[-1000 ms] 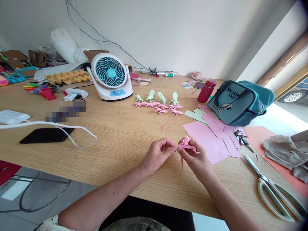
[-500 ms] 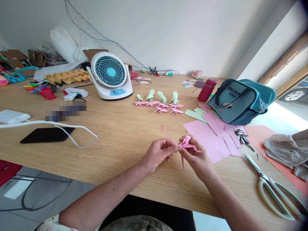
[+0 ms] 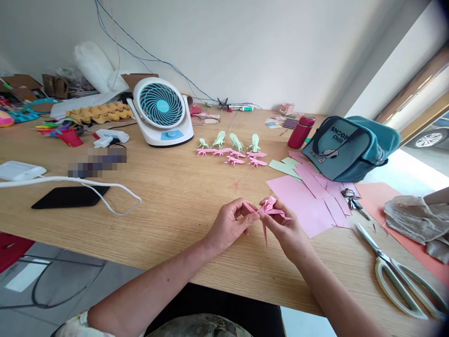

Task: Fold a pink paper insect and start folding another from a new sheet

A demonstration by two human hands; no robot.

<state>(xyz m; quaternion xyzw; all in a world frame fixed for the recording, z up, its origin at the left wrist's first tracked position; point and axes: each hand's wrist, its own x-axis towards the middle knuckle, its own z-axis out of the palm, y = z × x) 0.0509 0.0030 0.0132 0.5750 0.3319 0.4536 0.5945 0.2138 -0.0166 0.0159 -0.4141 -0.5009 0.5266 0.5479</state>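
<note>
1. Found pink fold (image 3: 269, 207) held over near part of table (image 3: 168, 196), between both hands.
2. Noted left hand (image 3: 228, 223) pinching fold between thumb and fingers, with one thin point angled up to the left.
3. Noted right hand (image 3: 286, 230) pinching fold from opposite side, with thumbs close together. Unable to tell placement of hidden fingers.
4. Observed second thin point of fold hanging down between hands.
5. Recorded pink sheet (image 3: 301, 208) lying just beside right hand, with green sheets (image 3: 284, 169) beyond.
6. Recorded scissors (image 3: 400, 276) lying right of right forearm, near keys (image 3: 351, 199).
7. Counted four green figures (image 3: 220, 139) behind pink figures (image 3: 235, 161), well beyond hands.
8. Located bottle (image 3: 300, 133) beside bag (image 3: 342, 150), and fan (image 3: 162, 106) farther left.
</note>
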